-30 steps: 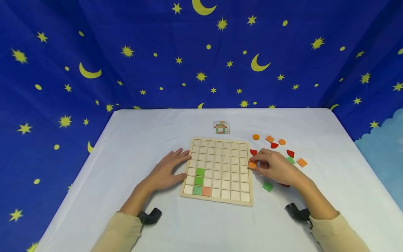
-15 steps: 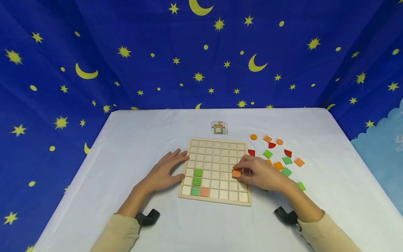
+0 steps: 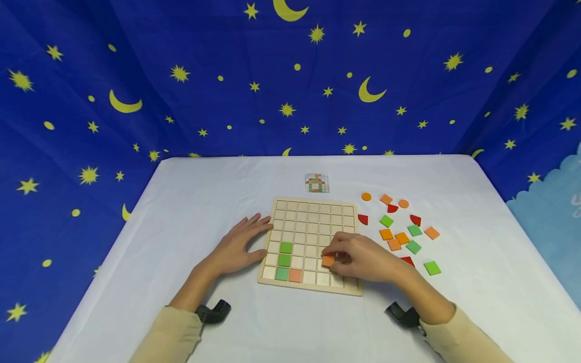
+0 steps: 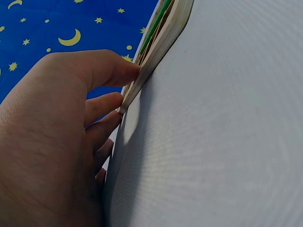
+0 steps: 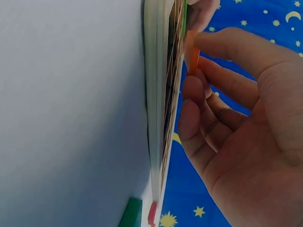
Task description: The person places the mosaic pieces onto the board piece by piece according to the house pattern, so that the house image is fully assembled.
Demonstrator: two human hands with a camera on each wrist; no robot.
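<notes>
A wooden grid board (image 3: 313, 289) lies on the white tabletop. Three green square tiles (image 3: 284, 260) form a column near its left side, and a salmon square tile (image 3: 295, 276) sits beside the lowest one. My right hand (image 3: 363, 257) pinches an orange square tile (image 3: 327, 261) between thumb and fingertips over the lower right part of the board. In the right wrist view this orange tile (image 5: 192, 53) is held on edge, close over the board. With fingers spread, my left hand (image 3: 240, 247) rests on the table, its thumb and fingertips touching the board's left edge.
Several loose pieces lie right of the board: orange squares (image 3: 402, 238), green squares (image 3: 432, 267), orange circles (image 3: 366, 196) and red quarter circles (image 3: 363, 220). Beyond the board is a small card (image 3: 316, 183) with a coloured grid picture. A blue starry cloth (image 3: 290, 91) hangs behind.
My right hand has carried the orange tile from the board's right edge leftward and nearer over the grid, uncovering loose pieces on the right. My left hand stays at the board's left edge.
</notes>
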